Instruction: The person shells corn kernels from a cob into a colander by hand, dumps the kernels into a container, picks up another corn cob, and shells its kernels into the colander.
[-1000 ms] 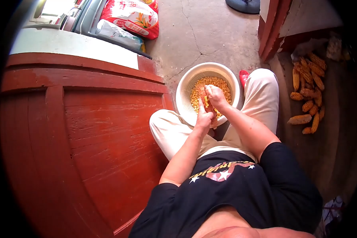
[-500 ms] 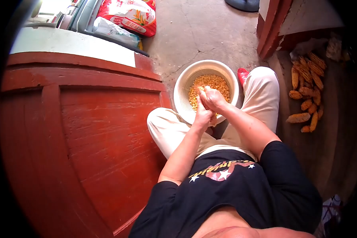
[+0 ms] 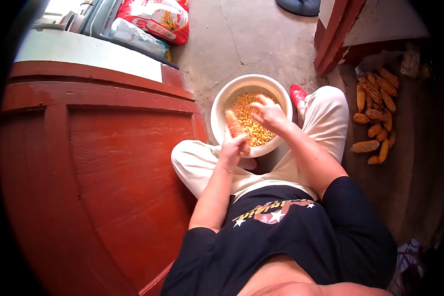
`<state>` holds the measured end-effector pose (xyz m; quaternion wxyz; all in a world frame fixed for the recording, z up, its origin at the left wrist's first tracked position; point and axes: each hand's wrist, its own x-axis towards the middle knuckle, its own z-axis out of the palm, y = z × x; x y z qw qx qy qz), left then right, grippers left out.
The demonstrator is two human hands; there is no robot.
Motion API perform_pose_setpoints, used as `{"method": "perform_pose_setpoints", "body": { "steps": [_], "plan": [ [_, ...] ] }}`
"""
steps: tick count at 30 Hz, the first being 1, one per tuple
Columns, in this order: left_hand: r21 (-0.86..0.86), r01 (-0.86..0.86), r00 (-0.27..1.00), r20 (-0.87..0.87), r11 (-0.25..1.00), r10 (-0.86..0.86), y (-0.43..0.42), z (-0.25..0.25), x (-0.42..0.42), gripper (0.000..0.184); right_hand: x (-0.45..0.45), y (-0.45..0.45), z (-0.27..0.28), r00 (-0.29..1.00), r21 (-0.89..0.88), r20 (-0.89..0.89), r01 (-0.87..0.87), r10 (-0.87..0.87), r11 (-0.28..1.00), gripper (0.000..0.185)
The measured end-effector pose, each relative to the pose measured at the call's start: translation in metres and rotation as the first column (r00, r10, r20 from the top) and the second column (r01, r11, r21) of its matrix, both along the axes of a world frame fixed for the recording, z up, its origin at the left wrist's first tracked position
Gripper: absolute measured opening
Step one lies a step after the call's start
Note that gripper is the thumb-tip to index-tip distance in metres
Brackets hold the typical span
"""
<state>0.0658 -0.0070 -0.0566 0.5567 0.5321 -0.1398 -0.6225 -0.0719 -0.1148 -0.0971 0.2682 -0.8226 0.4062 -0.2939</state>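
Note:
My left hand [image 3: 233, 145] is closed around the lower end of a corn cob [image 3: 235, 124], which tilts up and to the left over the basket. Most of the cob's visible side looks bare and reddish. My right hand [image 3: 271, 117] hovers over the right part of the basket, apart from the cob, its fingers spread and slightly blurred. Below both hands, loose corn kernels [image 3: 259, 134] cover the bottom of the white plastic basket [image 3: 221, 109], which stands between my legs.
Several corn cobs [image 3: 376, 93] lie piled on the floor at the right. A red wooden door panel [image 3: 133, 158] stands close on the left. Red and white sacks [image 3: 155, 22] are at the upper left, and a dark round object [image 3: 301, 6] is at the top.
My hands have come apart. The left has moved down and left with the cob, now plainly visible; the right has opened and shifted right. The view has shifted slightly.

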Motion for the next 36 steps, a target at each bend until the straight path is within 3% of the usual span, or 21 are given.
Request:
{"method": "perform_pose_setpoints", "body": {
  "steps": [2, 4, 5, 8, 9, 10, 11, 14, 18, 19, 20, 22, 23, 25, 26, 28, 30, 32, 33, 34, 36],
  "plan": [
    [0.013, 0.027, 1.000, 0.007, 1.000, -0.028, 0.004, -0.004, 0.023, 0.067, -0.009, -0.016, 0.002, 0.979, 0.139, 0.205, -0.015, -0.014, 0.990, 0.019],
    [-0.018, -0.025, 0.999, 0.034, 1.000, 0.026, 0.005, 0.002, 0.031, 0.066, -0.025, -0.027, 0.004, 0.980, 0.201, 0.064, 0.174, -0.190, 0.964, 0.015],
    [-0.020, -0.014, 0.999, 0.045, 1.000, 0.015, 0.005, 0.006, 0.036, 0.064, -0.031, -0.030, 0.004, 0.956, 0.077, 0.002, 0.294, -0.295, 0.953, 0.015],
    [-0.027, -0.099, 0.989, 0.107, 0.995, 0.102, 0.004, 0.011, 0.049, 0.063, -0.047, -0.031, -0.007, 0.833, -0.040, -0.127, 0.538, -0.539, 0.842, 0.025],
    [-0.040, -0.117, 0.983, 0.137, 0.992, 0.122, 0.003, 0.007, 0.055, 0.061, -0.053, -0.032, -0.013, 0.833, -0.043, -0.129, 0.537, -0.538, 0.843, 0.025],
    [-0.050, -0.119, 0.985, 0.122, 0.992, 0.124, 0.003, 0.011, 0.058, 0.059, -0.059, -0.031, 0.006, 0.901, 0.420, -0.276, 0.425, -0.334, 0.802, 0.027],
    [-0.043, -0.140, 0.979, 0.144, 0.989, 0.144, 0.003, 0.010, 0.062, 0.060, -0.062, -0.032, 0.017, 0.950, 0.792, -0.301, 0.297, -0.081, 0.533, 0.030],
    [-0.107, -0.167, 0.955, 0.230, 0.980, 0.188, -0.004, 0.016, 0.084, 0.061, -0.061, -0.030, -0.011, 0.944, 0.838, -0.223, 0.313, -0.243, 0.448, 0.037],
    [-0.178, -0.206, 0.889, 0.377, 0.962, 0.260, -0.010, 0.042, 0.109, 0.063, -0.063, -0.025, -0.010, 0.919, 0.747, -0.194, 0.366, -0.344, 0.555, 0.029],
    [-0.185, -0.198, 0.882, 0.395, 0.963, 0.257, -0.009, 0.044, 0.113, 0.064, -0.070, -0.028, -0.034, 0.926, 0.738, -0.065, 0.295, -0.371, 0.607, 0.027],
    [-0.191, -0.185, 0.876, 0.411, 0.964, 0.250, -0.008, 0.043, 0.115, 0.065, -0.071, -0.028, -0.032, 0.902, 0.800, 0.093, 0.184, -0.421, 0.571, 0.028],
    [-0.179, -0.159, 0.879, 0.423, 0.971, 0.222, -0.007, 0.037, 0.115, 0.067, -0.072, -0.032, -0.023, 0.788, 0.801, 0.360, 0.013, -0.500, 0.598, 0.033],
    [-0.169, -0.128, 0.880, 0.435, 0.977, 0.190, -0.006, 0.031, 0.115, 0.068, -0.071, -0.034, -0.004, 0.747, 0.801, 0.395, 0.006, -0.535, 0.599, 0.032],
    [-0.086, -0.096, 0.884, 0.451, 0.992, 0.124, -0.003, 0.016, 0.106, 0.068, -0.075, -0.041, 0.009, 0.701, 0.844, 0.365, 0.028, -0.612, 0.535, 0.028],
    [-0.032, -0.082, 0.889, 0.450, 0.996, 0.088, -0.004, 0.015, 0.094, 0.068, -0.072, -0.042, 0.023, 0.611, 0.825, 0.450, -0.004, -0.652, 0.565, 0.026],
    [0.072, 0.043, 0.927, 0.370, 0.996, -0.067, -0.006, 0.007, 0.074, 0.065, -0.080, -0.055, 0.009, 0.554, 0.795, 0.518, -0.033, -0.651, 0.605, 0.026],
    [-0.010, 0.099, 0.945, 0.313, 0.995, -0.091, -0.014, -0.008, 0.055, 0.061, -0.087, -0.060, 0.017, 0.550, 0.777, 0.541, -0.038, -0.636, 0.628, 0.027],
    [0.169, 0.079, 0.935, 0.328, 0.982, -0.132, -0.015, -0.035, 0.053, 0.066, -0.085, -0.057, 0.030, 0.476, 0.801, 0.538, -0.032, -0.696, 0.598, 0.025],
    [0.278, 0.143, 0.805, 0.526, 0.950, -0.276, -0.016, -0.047, 0.055, 0.075, -0.086, -0.058, 0.030, 0.446, 0.800, 0.551, -0.041, -0.705, 0.599, 0.025],
    [0.415, 0.104, 0.357, 0.833, 0.904, -0.424, -0.017, -0.037, 0.051, 0.079, -0.093, -0.060, 0.023, 0.476, 0.812, 0.526, -0.032, -0.705, 0.583, 0.025],
    [0.239, 0.192, 0.286, 0.914, 0.952, -0.287, -0.013, -0.034, 0.062, 0.078, -0.091, -0.062, 0.003, 0.462, 0.801, 0.531, 0.001, -0.710, 0.599, 0.028]
  ]
}}
